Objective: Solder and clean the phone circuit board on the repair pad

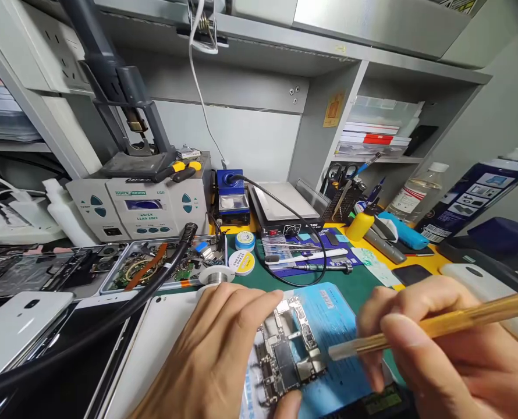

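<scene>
My left hand [215, 355] rests on the mat with its fingers curled round a phone circuit board [287, 349], pinning it by its left and lower edges. The board lies on a light blue sheet [333, 326]. My right hand [442, 349] grips a gold-coloured tool [442, 326] like a pen. Its pale tip points left and sits just above the board's right edge.
A grey rework station [141, 206] stands at the back left, its black hose [110, 326] running across white phones [18, 326] at the front left. Parts trays [163, 265], solder tins [241, 262], tweezers, a blue iron stand [231, 195], a hot plate [285, 203] and bottles crowd the bench behind.
</scene>
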### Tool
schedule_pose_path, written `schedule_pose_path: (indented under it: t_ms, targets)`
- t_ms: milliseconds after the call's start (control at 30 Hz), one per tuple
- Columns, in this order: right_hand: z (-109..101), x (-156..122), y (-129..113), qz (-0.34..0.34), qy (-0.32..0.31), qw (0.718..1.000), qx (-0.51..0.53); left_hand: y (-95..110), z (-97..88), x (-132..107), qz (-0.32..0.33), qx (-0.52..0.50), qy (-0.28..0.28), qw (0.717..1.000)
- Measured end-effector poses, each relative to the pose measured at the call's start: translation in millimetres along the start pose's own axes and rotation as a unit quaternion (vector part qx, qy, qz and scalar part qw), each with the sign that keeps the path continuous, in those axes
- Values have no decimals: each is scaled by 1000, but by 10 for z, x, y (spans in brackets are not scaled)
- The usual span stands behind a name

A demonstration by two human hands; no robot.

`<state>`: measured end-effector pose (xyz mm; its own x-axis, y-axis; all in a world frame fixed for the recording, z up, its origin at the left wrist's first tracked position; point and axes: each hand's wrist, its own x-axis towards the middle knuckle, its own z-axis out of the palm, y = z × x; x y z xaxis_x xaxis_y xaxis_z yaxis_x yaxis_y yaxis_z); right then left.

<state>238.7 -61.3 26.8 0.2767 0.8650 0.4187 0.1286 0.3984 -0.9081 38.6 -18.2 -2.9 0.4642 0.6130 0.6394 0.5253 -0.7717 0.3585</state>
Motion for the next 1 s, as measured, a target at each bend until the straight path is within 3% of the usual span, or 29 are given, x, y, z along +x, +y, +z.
schedule_pose_path:
  t_ms: [233,433,633,800,1000]
  targets:
    - [-192,186,103,162,-117,979,45,-8,-4,12,1,14,-2,1000]
    - [-145,375,90,336,-175,910,167,-6,10,13,2,33,2,999]
    - [-174,316,128,324,-225,914,92,-17,41,0,-1,40,13,999]
    - [-178,291,170,295,-210,930,56,-16,37,7,1,39,15,999]
    - [-135,313,157,300,-213,928,51,3,0,1,-8,38,-6,999]
